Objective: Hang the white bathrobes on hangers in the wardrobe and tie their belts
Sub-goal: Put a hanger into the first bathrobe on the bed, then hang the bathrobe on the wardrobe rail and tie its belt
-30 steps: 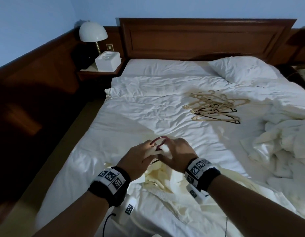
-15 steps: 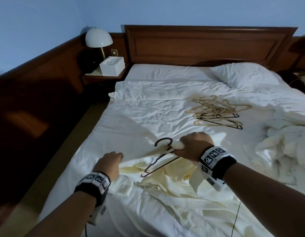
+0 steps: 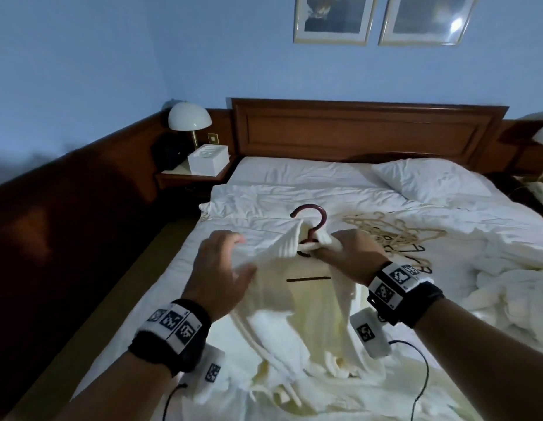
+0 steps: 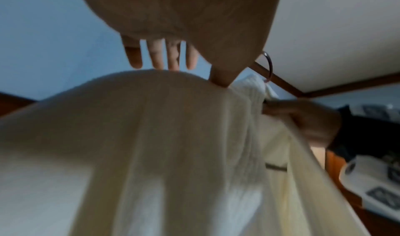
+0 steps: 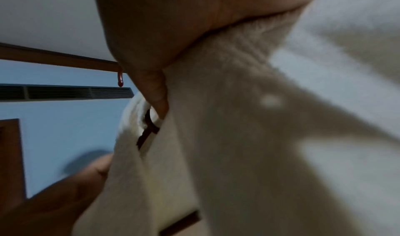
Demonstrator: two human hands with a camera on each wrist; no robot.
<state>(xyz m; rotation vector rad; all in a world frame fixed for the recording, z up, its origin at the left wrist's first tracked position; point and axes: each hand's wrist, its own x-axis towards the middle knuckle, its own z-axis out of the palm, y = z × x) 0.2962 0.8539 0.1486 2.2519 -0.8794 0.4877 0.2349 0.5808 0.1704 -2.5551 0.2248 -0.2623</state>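
Dim, blue-tinted room light; a glare spot on the right framed picture (image 3: 428,18). Wood panelling at left falls into deep shadow. Head view bows straight lines near its edges. Both wrist views are soft, the bathrobe (image 4: 151,145) smeared by motion blur.

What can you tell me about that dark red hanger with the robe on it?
The dark red hanger looks like thin plastic with a rounded hook that points up. A cream bathrobe is draped over it, hiding its shoulders; a piece of its lower bar shows through the robe's opening. The right hand grips it at the neck, raised above the bed. The left hand touches the robe's shoulder with straight fingers.
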